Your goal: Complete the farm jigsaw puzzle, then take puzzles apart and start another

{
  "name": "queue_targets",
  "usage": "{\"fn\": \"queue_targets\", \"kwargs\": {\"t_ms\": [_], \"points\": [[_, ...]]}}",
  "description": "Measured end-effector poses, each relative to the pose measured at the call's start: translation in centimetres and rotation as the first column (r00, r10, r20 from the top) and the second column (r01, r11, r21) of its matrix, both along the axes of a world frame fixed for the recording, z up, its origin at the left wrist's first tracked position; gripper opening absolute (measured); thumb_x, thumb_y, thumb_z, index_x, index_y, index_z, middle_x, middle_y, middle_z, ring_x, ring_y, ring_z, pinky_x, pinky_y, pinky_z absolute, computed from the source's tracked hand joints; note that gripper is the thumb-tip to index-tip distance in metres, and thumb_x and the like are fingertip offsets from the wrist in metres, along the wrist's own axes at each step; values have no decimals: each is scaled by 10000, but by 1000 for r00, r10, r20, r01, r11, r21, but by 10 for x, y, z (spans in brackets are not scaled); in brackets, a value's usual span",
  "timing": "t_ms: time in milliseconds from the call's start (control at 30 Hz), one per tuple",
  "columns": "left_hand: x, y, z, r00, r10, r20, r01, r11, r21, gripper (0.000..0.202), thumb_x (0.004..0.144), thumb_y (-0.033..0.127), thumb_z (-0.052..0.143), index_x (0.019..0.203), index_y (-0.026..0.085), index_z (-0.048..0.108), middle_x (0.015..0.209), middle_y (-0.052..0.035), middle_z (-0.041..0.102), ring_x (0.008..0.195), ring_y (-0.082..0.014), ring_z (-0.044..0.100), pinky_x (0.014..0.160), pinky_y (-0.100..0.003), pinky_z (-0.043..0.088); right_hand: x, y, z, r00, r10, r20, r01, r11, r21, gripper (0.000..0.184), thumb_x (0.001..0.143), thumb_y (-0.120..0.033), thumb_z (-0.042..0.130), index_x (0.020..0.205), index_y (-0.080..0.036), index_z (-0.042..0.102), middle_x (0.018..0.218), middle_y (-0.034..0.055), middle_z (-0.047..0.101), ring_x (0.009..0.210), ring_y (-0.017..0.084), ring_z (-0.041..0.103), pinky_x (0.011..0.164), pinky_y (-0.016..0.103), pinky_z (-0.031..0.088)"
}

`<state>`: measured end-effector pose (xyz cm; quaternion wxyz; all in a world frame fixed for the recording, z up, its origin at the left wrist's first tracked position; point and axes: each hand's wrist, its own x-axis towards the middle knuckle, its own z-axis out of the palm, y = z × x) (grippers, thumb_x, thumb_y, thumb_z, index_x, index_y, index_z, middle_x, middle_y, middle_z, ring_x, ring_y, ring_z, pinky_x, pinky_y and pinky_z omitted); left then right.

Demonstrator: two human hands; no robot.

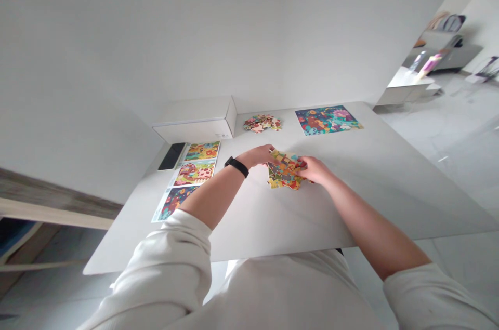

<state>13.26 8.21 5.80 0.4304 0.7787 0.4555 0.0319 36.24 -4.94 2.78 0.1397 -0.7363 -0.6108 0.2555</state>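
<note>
A loose heap of colourful jigsaw puzzle pieces (286, 170), mostly yellow, orange and red, is between my two hands over the middle of the white table. At its left far edge, my left hand (258, 155), with a black band on the wrist, has its fingers curled against the pieces. My right hand (315, 170) grips pieces on the right side, its thumb and fingers bent around them. Fingertips of both hands are partly hidden by the heap. I cannot tell whether the heap's underside rests fully on the table.
Behind lies a second pile of puzzle pieces (262, 123). A finished-looking dark blue puzzle picture (328, 120) is at the back right. On the left are a white box (195, 124), a black phone (172, 156) and a reference sheet (194, 172) with three pictures. The white table (273, 226) meets a wall.
</note>
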Motion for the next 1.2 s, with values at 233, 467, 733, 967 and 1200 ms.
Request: {"fn": "queue_targets", "kwargs": {"t_ms": [233,467,733,967,1200], "points": [[-58,15,18,947,257,191,-219,955,-198,518,670,253,944,1091,217,645,964,-32,749,795,-159,709,652,-242,513,5,3,-6,1000,-5,22,4,998,59,482,896,-356,848,1345,-210,753,1278,107,788,1058,241,762,899,296,559],[-89,14,17,846,430,317,-293,869,-399,453,687,235,959,1003,204,635,994,-49,772,810,-149,731,686,-242,568,-13,20,0,997,43,-71,-36,995,98,390,995,-404,751,1329,-203,745,1275,117,792,1144,240,749,1006,313,537],[-67,4,10,721,507,472,-227,817,-530,282,838,195,861,971,170,614,865,-27,725,720,-116,694,664,-232,597,-71,34,9,644,24,-765,-17,1000,17,398,952,-421,792,1287,-242,671,1270,85,793,1077,211,758,826,268,626],[-59,-3,-4,540,646,540,-269,740,-617,314,838,136,852,987,174,577,904,-37,731,758,-149,733,712,-279,636,-46,32,12,474,-96,-875,82,995,-65,334,714,-251,953,921,-213,695,985,45,794,867,193,742,584,220,585],[-27,-18,-26,602,597,531,-246,771,-587,311,871,274,854,1030,179,605,940,-54,739,806,-176,740,745,-311,630,22,7,11,535,-181,-825,210,975,-78,329,681,-269,943,909,-213,712,928,26,793,815,182,738,546,206,540]]}}
